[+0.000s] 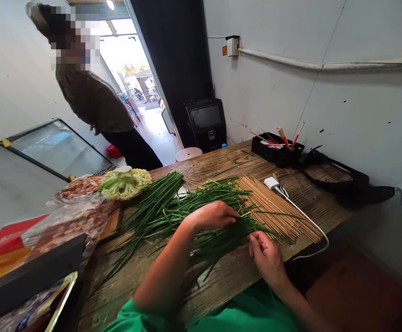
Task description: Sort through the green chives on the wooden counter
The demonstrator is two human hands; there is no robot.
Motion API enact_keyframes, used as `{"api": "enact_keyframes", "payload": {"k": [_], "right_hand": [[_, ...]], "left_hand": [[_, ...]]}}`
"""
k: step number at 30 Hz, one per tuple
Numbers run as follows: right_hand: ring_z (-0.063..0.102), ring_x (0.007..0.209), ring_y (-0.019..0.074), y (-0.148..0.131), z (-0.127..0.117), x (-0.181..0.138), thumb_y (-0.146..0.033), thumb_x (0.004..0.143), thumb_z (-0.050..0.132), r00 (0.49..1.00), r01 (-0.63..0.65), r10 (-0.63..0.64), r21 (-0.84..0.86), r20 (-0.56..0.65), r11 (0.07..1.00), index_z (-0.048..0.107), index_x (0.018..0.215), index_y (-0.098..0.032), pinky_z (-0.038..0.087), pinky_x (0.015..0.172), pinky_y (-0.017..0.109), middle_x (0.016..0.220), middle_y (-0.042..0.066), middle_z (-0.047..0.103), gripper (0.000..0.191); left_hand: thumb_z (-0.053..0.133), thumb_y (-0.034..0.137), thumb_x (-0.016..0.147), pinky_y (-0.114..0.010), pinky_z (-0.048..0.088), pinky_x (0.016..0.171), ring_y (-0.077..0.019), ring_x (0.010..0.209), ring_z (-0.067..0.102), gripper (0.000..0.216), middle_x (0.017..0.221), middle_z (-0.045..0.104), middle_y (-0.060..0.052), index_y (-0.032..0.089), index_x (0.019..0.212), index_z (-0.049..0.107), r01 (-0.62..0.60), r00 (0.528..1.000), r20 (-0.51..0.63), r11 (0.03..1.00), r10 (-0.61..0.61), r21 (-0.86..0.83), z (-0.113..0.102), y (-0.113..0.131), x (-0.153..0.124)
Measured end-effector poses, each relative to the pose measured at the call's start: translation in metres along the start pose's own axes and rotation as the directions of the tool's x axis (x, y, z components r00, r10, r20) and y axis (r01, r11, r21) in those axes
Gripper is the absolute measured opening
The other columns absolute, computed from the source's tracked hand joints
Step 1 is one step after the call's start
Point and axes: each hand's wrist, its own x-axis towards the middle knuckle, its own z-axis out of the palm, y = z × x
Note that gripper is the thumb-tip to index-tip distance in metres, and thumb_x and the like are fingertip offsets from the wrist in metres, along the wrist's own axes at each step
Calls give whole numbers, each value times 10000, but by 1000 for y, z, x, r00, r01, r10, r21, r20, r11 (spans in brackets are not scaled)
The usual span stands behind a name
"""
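Observation:
My left hand (218, 215) is closed round a bunch of garlic chives (221, 237), its fingers curled over the stalks. The leaves of this bunch trail to the lower left and are partly blurred. Close by on the right, my right hand (267, 254) is pinched at the stalk ends; what lies between its fingertips is too small to make out. More chives (159, 198) lie spread on the wooden table behind my left forearm. Beyond both hands, a wide layer of thin bamboo skewers (273, 207) rests on the tabletop, with a few stray chive leaves across it.
A cut cauliflower (124, 183) and plastic bags of meat (72, 216) sit at left. A white charger (272, 183) with its cable lies by the skewers. A black holder (265, 146) and black strap (339, 177) are near the wall. A person (97, 101) stands beyond the table.

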Motion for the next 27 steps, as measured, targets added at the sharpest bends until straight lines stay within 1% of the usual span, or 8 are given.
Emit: {"api": "enact_keyframes", "payload": {"k": [1, 3, 4, 5, 8, 10, 22, 27], "right_hand": [[497, 468, 123, 1, 0, 0, -383, 915, 363, 1000, 7, -7, 0, -1, 1000, 495, 712, -204, 381, 495, 224, 495, -38, 486, 301], [499, 466, 123, 2, 1, 0, -385, 916, 364, 1000, 16, -16, 0, -7, 1000, 506, 722, -202, 386, 501, 224, 491, -41, 484, 302], [498, 463, 122, 3, 1, 0, -389, 918, 363, 1000, 17, -17, 0, -7, 1000, 507, 725, -202, 385, 499, 224, 490, -42, 483, 305], [496, 460, 121, 3, 2, 0, -394, 919, 362, 1000, 16, -16, 1, -7, 1000, 506, 727, -202, 384, 495, 225, 491, -42, 481, 307], [492, 460, 120, 4, 2, 0, -404, 923, 362, 1000, 13, -13, 7, 4, 1000, 502, 739, -204, 381, 489, 227, 501, -42, 481, 306], [492, 464, 120, 5, 2, -1, -403, 924, 364, 1000, 9, -9, 12, 12, 1000, 504, 752, -203, 383, 491, 228, 508, -41, 478, 298], [486, 462, 119, 5, 2, 0, -378, 919, 374, 999, 27, -27, 5, 19, 1000, 503, 731, -202, 378, 481, 228, 505, -38, 479, 288], [499, 471, 123, 8, 2, 0, -379, 920, 377, 999, 21, -22, 8, 27, 1000, 518, 756, -201, 385, 490, 229, 507, -38, 487, 280]], "left_hand": [[532, 208, 791, -211, 448, 762, -155, 834, 639, 257, 960, 717, -21, 212, 972, 715, 63, 993, -98, 997, -58, 48, -6, -4, -2], [499, 220, 814, -234, 442, 775, -166, 833, 633, 255, 937, 717, -34, 205, 935, 722, 234, 916, -362, 963, -172, 134, -16, -15, -3], [501, 224, 811, -244, 440, 771, -172, 826, 630, 246, 920, 716, -40, 201, 907, 727, 296, 876, -440, 940, -197, 169, -19, -22, -4], [518, 225, 798, -251, 439, 760, -175, 807, 626, 228, 893, 714, -45, 197, 876, 730, 332, 861, -464, 921, -209, 202, -21, -29, -4], [598, 216, 725, -254, 439, 714, -172, 729, 608, 145, 783, 700, -45, 191, 778, 731, 362, 899, -357, 887, -251, 286, -17, -46, -2], [623, 200, 692, -258, 438, 701, -170, 702, 599, 112, 739, 687, -47, 182, 738, 723, 389, 904, -312, 867, -293, 311, -10, -54, 1], [594, 176, 717, -253, 446, 738, -172, 761, 608, 148, 790, 694, -66, 186, 783, 726, 412, 893, -321, 857, -314, 309, 2, -64, 10], [545, 201, 738, -236, 428, 659, -150, 685, 586, 187, 753, 688, -57, 159, 779, 722, 388, 892, -331, 897, -307, 211, -4, -62, 7]]}}
